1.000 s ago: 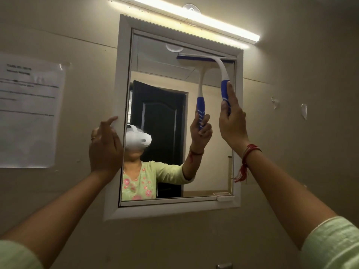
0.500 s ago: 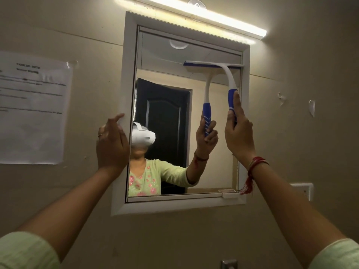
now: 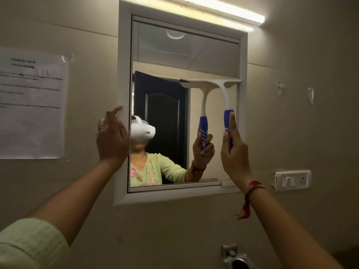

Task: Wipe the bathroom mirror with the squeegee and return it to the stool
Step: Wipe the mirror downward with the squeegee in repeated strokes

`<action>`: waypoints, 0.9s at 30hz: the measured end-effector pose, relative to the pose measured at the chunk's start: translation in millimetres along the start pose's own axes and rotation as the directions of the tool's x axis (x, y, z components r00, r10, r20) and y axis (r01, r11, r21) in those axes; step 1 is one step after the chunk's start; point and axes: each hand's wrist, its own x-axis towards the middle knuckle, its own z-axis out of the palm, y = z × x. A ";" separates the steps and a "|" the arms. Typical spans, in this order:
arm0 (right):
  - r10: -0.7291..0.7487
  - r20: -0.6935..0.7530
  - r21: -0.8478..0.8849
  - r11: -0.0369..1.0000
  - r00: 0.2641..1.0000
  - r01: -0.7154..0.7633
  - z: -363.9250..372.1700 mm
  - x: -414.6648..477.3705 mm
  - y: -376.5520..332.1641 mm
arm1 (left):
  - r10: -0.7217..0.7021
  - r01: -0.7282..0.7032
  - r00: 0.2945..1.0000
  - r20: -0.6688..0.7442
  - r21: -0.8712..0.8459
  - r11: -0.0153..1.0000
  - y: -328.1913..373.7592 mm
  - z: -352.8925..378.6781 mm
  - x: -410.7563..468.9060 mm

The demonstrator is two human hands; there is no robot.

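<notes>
A white-framed mirror (image 3: 124, 55) hangs on the beige wall. The squeegee (image 3: 226, 96), white with a blue grip, has its blade flat against the glass across the right half, about mid-height. My right hand (image 3: 234, 152) is closed around the blue grip from below. My left hand (image 3: 111, 140) rests against the mirror's left frame edge, fingers spread, holding nothing. The glass reflects the squeegee, the hand, a dark door and a person in a green top. The stool is out of view.
A printed paper sheet (image 3: 32, 103) is taped to the wall at the left. A tube light (image 3: 223, 6) glows above the mirror. A white switch plate (image 3: 292, 180) sits to the right, and a metal fitting (image 3: 235, 258) projects from the wall below.
The squeegee has slid down the right half of the glass, from near the top edge to about mid-height, with my right hand following. My left hand stays on the frame.
</notes>
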 end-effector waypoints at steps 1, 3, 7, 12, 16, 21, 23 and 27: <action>0.009 0.008 0.009 1.000 1.000 -0.009 -1.0 -5.2 0.9 | -0.001 0.001 1.000 0.000 -0.002 1.000 0.0 -0.1 0.1; 0.020 0.016 0.014 1.000 1.000 -0.021 -3.0 -15.5 2.5 | -0.005 0.005 1.000 0.002 -0.007 1.000 0.0 -0.2 0.6; 0.013 0.030 0.026 1.000 0.999 -0.014 -5.4 -34.2 3.9 | 0.008 -0.008 1.000 -0.005 -0.006 1.000 -0.1 0.0 0.3; 0.037 0.030 0.040 0.998 0.999 -0.038 -3.6 -52.2 0.3 | 0.015 -0.015 1.000 -0.006 -0.015 1.000 -0.8 0.5 -0.2; 0.066 0.045 0.054 0.996 0.997 -0.068 -2.1 -68.9 -0.6 | 0.007 -0.007 1.000 -0.011 -0.017 1.000 0.2 -0.1 -0.6; 0.090 0.068 0.068 0.993 0.994 -0.094 -3.4 -94.5 0.1 | -0.014 0.014 1.000 -0.010 -0.018 1.000 1.6 -0.7 -0.5; 0.092 0.073 0.065 0.993 0.993 -0.097 -4.9 -104.4 0.7 | -0.015 0.015 1.000 -0.007 -0.018 1.000 2.2 -0.7 -0.8; 0.119 0.092 0.097 0.987 0.989 -0.128 -6.8 -118.9 -1.1 | -0.036 0.036 0.999 -0.003 -0.020 0.999 3.3 -0.8 -1.4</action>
